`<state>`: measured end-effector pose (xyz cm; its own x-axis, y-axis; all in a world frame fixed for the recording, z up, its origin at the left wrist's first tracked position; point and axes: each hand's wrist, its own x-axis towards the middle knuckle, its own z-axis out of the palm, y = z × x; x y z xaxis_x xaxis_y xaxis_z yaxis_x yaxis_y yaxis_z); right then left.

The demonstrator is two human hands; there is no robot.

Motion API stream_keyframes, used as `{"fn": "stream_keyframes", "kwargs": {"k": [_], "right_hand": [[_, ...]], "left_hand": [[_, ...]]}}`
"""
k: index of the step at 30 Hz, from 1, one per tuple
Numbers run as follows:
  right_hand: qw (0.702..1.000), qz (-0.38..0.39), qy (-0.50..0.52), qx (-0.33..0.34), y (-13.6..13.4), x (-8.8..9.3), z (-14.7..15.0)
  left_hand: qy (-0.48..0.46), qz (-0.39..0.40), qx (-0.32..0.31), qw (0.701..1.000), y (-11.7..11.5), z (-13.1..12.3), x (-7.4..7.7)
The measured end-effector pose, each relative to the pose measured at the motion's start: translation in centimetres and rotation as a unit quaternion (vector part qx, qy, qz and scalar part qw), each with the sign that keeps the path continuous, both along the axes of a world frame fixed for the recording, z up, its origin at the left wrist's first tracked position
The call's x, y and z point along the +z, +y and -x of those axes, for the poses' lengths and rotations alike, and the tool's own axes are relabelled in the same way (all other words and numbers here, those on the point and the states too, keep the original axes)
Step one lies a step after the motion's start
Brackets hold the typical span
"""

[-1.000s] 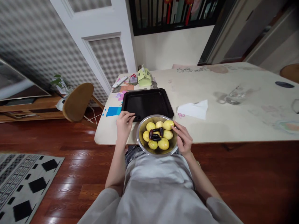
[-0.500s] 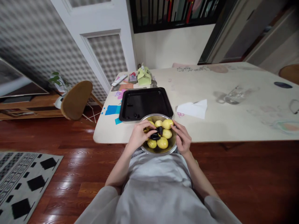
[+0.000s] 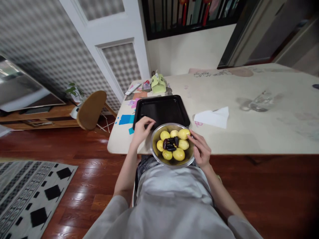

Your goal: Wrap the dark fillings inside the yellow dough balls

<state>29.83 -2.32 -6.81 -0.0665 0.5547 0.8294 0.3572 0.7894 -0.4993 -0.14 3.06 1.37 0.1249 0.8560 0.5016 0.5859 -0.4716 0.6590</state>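
A steel bowl [image 3: 155, 153] tilts at the table's near edge, against my body. Around its inside lie several yellow lemons [image 3: 178, 154], with several dark, glossy, elongated fruits [image 3: 170, 146] heaped in the middle. My right hand [image 3: 201, 150] grips the bowl's right rim, its fingertips beside the upper right lemon. Left of the bowl, my left hand [image 3: 144, 130] is over the near left part of a black baking tray [image 3: 161, 109], thumb and fingertips brought together. Whatever may be between them is too small and dark to make out. That hand hides this corner of the tray.
The white table [image 3: 224, 142] carries a folded white paper [image 3: 214, 117] right of the tray and a glass [image 3: 261, 101] farther right. Behind the tray are a green box [image 3: 158, 83] and a white remote [image 3: 133, 89]. A wooden chair [image 3: 91, 111] stands at the left.
My left hand has left the dark fruits in the bowl and moved left, over the tray's near corner. My right hand still holds the bowl's rim. The view has shifted slightly.
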Motion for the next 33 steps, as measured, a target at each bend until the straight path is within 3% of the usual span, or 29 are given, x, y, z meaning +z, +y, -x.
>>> {"fn": "stream_keyframes", "kwargs": {"k": [4,6,9,16,20,25,28,33], "right_hand": [[1.000,-0.007,0.009,0.008,0.1,0.1,0.1],[1.000,-0.011,0.007,0.008,0.2,0.1,0.2],[1.000,-0.010,0.009,0.002,0.2,0.0,0.3],[1.000,0.006,0.016,0.004,-0.1,0.3,0.5],[1.000,-0.001,0.019,0.004,-0.1,0.4,0.6],[1.000,0.001,0.026,0.016,-0.2,0.3,0.6],[1.000,0.015,0.022,0.007,-0.2,0.2,0.6],[1.000,0.008,0.024,0.011,0.0,0.2,0.6]], "left_hand": [[0.123,0.067,0.111,0.984,6.6,4.5,-0.2],[0.164,0.095,0.123,0.974,8.8,5.5,-0.3],[0.193,0.099,0.109,0.970,9.9,5.6,-0.5],[0.235,0.093,0.082,0.964,8.2,5.2,-1.2],[0.187,0.079,0.063,0.977,6.5,4.5,-0.5],[0.073,0.037,-0.056,0.995,1.5,0.7,1.8],[0.067,0.048,-0.133,0.988,-1.2,-2.0,3.0],[0.081,0.074,-0.190,0.976,-2.4,-4.2,2.3]]}}
